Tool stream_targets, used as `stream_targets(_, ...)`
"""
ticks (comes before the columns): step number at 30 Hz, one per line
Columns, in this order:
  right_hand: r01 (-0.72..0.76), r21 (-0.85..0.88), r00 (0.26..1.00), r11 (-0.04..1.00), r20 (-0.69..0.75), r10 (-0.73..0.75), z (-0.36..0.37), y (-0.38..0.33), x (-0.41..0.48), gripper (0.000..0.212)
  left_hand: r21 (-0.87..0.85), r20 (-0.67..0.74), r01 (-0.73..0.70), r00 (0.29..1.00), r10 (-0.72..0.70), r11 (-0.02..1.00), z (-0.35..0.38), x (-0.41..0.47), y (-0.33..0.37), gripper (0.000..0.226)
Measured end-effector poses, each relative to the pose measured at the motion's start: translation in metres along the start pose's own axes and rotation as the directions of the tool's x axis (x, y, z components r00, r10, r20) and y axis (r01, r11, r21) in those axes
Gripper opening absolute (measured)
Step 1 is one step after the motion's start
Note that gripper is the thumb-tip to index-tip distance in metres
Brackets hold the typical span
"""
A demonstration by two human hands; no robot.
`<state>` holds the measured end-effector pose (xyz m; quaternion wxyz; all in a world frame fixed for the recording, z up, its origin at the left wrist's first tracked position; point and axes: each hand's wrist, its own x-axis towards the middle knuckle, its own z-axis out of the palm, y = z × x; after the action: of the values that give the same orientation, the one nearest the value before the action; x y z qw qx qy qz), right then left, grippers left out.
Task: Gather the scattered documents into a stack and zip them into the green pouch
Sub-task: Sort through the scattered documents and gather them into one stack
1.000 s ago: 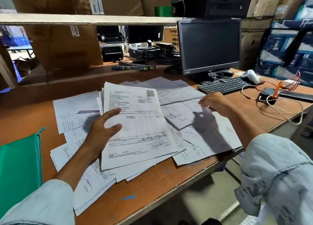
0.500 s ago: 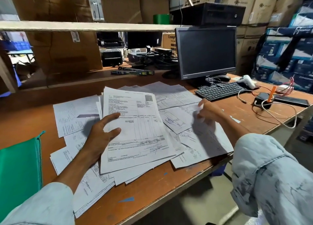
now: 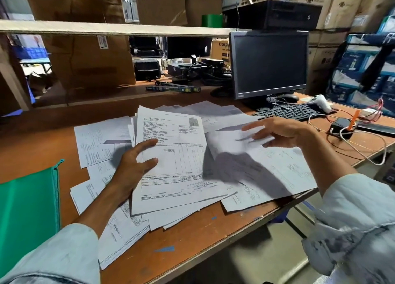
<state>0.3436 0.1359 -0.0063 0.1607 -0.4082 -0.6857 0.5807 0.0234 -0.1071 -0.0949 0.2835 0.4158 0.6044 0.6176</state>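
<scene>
The documents (image 3: pixel 288 170) lie fanned over the tabletop (image 3: pixel 181 241) beneath and between the hands. The left hand (image 3: pixel 132 168) grips the edge of the top sheaf (image 3: pixel 177 166), thumb on the print, and the right hand (image 3: pixel 284 132) hovers with fingers stretched straight above a blurred sheet (touching it or not, I can't tell). The green pouch (image 3: pixel 27 209) lies flat to the left of the left hand. A keyboard (image 3: pixel 286 112) and dark monitor (image 3: pixel 269 63) sit beyond the right hand.

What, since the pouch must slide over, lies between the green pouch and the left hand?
Head view: beside the green pouch a bare strip of table, then scattered sheets reaching under the left hand.
</scene>
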Motion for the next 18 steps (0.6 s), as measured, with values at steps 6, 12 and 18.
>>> stream_targets(6, 0.17, 0.058, 0.976, 0.984, -0.145, -0.16, 0.011, -0.023, -0.025, 0.019, -0.012, -0.012, 0.007, 1.0, -0.007, 1.0, 0.002, -0.002, 0.003, 0.049)
stream_targets(12, 0.591, 0.358, 0.742, 0.723, 0.11, -0.661, 0.018, -0.044, -0.051, 0.054, 0.093, 0.006, -0.045, 0.999, 0.045, 0.995, 0.0, 0.0, 0.001, 0.05)
stream_targets(18, 0.509, -0.22, 0.845, 0.832, -0.058, -0.532, 0.067, -0.019, 0.003, 0.027, 0.159, -0.013, -0.075, 0.997, 0.078, 0.984, 0.001, -0.002, 0.004, 0.046)
